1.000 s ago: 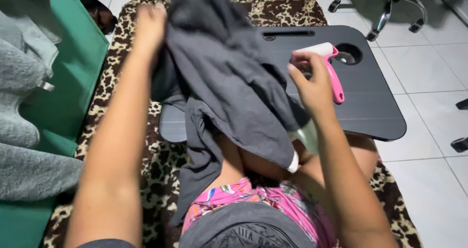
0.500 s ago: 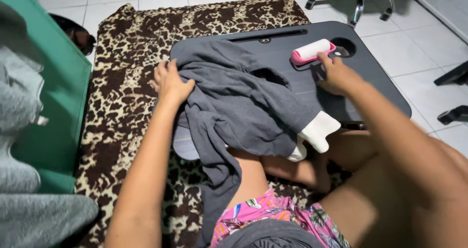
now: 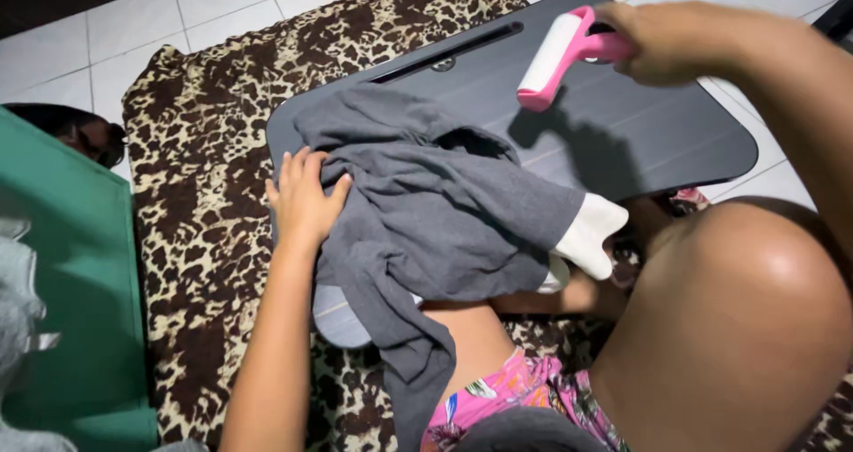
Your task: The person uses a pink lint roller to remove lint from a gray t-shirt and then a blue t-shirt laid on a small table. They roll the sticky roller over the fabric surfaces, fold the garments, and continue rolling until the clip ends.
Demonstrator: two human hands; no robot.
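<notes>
A crumpled grey garment [image 3: 444, 212] with white cuffs [image 3: 591, 234] lies on the left part of a dark lap table [image 3: 640, 132] and spills over my lap. My left hand [image 3: 302, 199] rests flat on the garment's left edge, fingers spread. My right hand [image 3: 671, 39] grips the pink handle of a lint roller [image 3: 555, 56] with a white roll, holding it in the air above the table's far right part. The roller casts a shadow on the bare tabletop.
A leopard-print rug [image 3: 204, 176] covers the white tiled floor under the table. A green surface [image 3: 62, 310] with grey cloth on it stands at the left. A dark object [image 3: 75, 128] lies at the far left. My raised knee [image 3: 737, 328] fills the lower right.
My right hand picked the lint roller up off the table and now holds it raised. The garment, held up a second ago, lies on the table under my left hand.
</notes>
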